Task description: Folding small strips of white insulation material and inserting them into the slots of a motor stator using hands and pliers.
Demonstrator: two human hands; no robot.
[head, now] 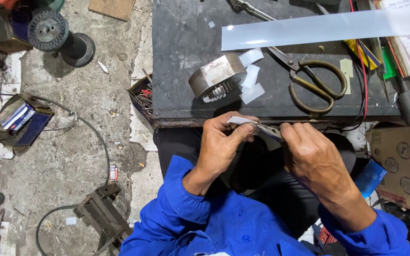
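On the table (186, 28), near its front edge: motor stator (218, 78), small paper pieces (251, 78) just right of it, scissors (309, 78) further right. Behind these, long plastic strip (319, 29) across the tabletop. In front of the table edge, left hand (221, 147) and right hand (312, 156) side by side, pinching a paper slip (240, 121) between them. Wire spool (48, 31) on the floor, far left

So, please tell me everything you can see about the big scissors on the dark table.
The scissors lie flat on the dark table, right of the metal stator core. They look like old metal: two large oval handle loops, brownish and worn, point toward the person, and the darker blades run up and left, passing under the long pale translucent strip. The blades look nearly closed. A red wire runs just right of the loops. Neither hand touches them.
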